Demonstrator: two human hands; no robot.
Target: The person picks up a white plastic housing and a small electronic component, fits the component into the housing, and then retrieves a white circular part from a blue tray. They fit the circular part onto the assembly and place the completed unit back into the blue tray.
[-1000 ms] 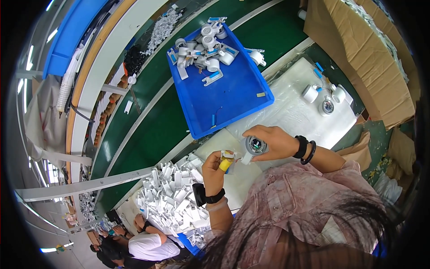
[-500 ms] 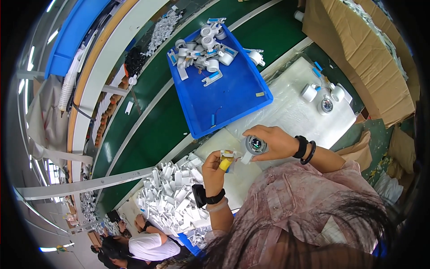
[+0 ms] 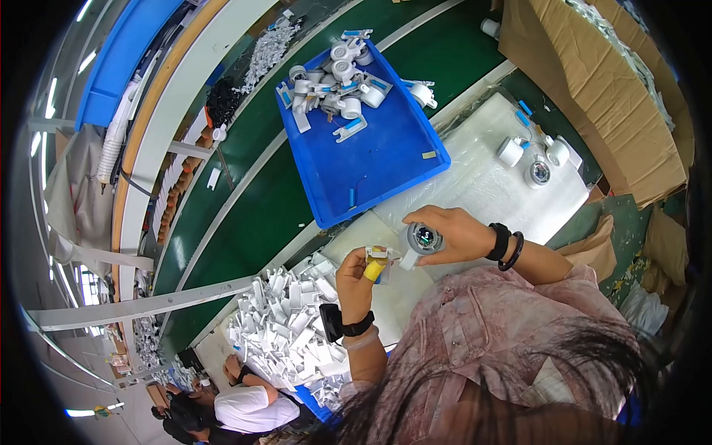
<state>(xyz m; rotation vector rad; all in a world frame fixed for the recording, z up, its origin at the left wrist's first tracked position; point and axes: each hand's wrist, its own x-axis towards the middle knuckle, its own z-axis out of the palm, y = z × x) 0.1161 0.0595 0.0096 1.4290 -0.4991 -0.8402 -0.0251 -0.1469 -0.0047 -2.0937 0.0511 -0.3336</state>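
Note:
My right hand (image 3: 461, 236) is closed around a round white-and-grey plastic housing (image 3: 412, 251), with a small circuit board (image 3: 425, 236) showing in its open face. A short handle on the housing points down toward my left hand (image 3: 354, 288). Pinched in that hand is a small white plastic part (image 3: 379, 253), right beside the handle; whether the two touch I cannot tell. A yellow wrap (image 3: 374, 270) covers a fingertip of my left hand. Below and left of it lies a heap of white plastic pieces (image 3: 285, 319).
Beyond my hands a blue tray (image 3: 378, 178) holds several housings and blue-tipped parts. More housings (image 3: 539, 173) stand on a plastic-wrapped white pad (image 3: 512, 215) at the right. A large carton (image 3: 593, 81) rises behind it. Green conveyor (image 3: 245, 222) runs past; another person (image 3: 248, 408) sits lower left.
Both hands stay almost where they were, with the same parts in them. A small white scrap and a white piece on the green belt have shifted slightly left.

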